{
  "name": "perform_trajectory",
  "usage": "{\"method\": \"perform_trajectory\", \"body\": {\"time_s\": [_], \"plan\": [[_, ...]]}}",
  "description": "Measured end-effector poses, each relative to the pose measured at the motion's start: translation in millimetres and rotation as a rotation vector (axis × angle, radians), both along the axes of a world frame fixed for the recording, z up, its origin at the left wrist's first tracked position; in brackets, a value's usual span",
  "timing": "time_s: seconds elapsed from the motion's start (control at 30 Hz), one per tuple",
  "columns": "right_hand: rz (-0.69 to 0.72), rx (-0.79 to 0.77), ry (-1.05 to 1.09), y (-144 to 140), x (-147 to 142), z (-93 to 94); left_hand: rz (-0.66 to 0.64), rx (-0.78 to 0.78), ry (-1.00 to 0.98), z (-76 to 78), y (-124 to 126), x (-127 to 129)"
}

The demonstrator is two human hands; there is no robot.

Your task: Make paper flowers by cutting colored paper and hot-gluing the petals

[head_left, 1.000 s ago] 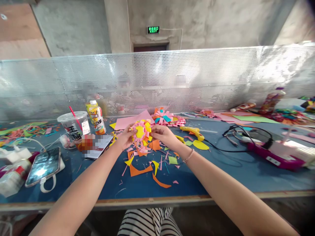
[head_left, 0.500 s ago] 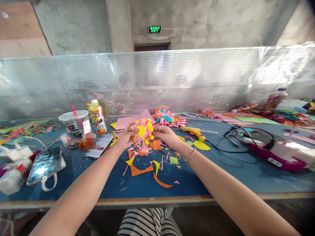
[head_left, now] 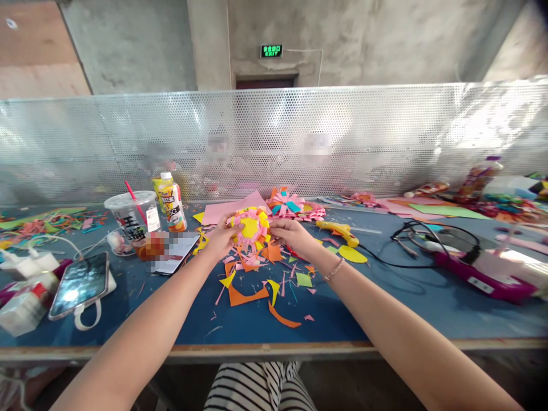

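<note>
Holding paper flower (head_left: 250, 228): left hand (head_left: 220, 238), right hand (head_left: 293, 235); cup (head_left: 131, 220) holds straw (head_left: 132, 201)

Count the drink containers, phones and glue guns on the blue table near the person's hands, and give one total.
Drink containers: 2, the plastic cup with a red straw and the juice bottle
Phones: 1, the phone
Glue guns: 1, the yellow glue gun
Total: 4
</note>
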State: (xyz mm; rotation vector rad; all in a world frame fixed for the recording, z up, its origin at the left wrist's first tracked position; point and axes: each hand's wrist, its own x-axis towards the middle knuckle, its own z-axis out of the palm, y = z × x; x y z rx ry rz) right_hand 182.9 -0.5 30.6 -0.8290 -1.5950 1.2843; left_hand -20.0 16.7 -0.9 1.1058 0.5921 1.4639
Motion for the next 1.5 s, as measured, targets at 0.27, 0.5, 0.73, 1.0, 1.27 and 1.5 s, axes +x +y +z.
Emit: {"method": "perform_trajectory", "body": {"time_s": [0.27, 0.5, 0.73, 1.0, 1.27, 1.5], "plan": [[0.008, 0.039, 0.014, -3, 0, 2.0, 0.03, 0.029, -0.01, -0.5, 1, 1], [0.013, 0.014, 0.034, 1, 2, -1.5, 0.074, 0.056, 0.0, -1.5, 3, 3], [0.161, 0.145, -0.061, -5, 5, 3.0, 0.151, 0.196, 0.109, 1.1, 5, 4], [0.091, 0.363, -0.249, -5, 6, 8.7, 0.306, 0.277, 0.321, 4.8, 5, -2], [-0.127, 0.736, -0.442, -3, 9, 7.6, 0.531, 0.532, 0.583, 11.0, -2, -3], [-0.163, 1.31, -0.572, -13, 13, 11.3, 0.953, 1.065, 0.782, 16.5, -15, -8]]}}
